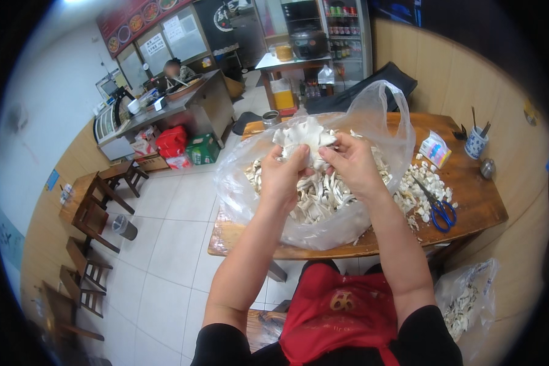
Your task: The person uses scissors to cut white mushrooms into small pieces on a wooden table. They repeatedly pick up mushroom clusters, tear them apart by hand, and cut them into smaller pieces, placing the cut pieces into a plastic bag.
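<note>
Both hands grip one large pale oyster mushroom (307, 132), raised over an open clear plastic bag (238, 158). My left hand (281, 171) pinches its left side with the thumb on top. On its right side, my right hand (351, 162) does the same, thumb and fingers at the edge. Below them, torn mushroom strips (322, 196) fill the bag, which rests on a wooden table (473, 192). To the right of the bag lies a heap of cut mushroom pieces (423, 187), and blue-handled scissors (441, 212) lie at its edge.
A tissue packet (434, 148), a blue-and-white chopstick holder (476, 142) and a small metal shaker (487, 168) stand at the right by the wall. A metal can (271, 119) is behind the bag. Another bag of mushroom scraps (466, 302) sits low at right. A person (178, 71) is behind the counter.
</note>
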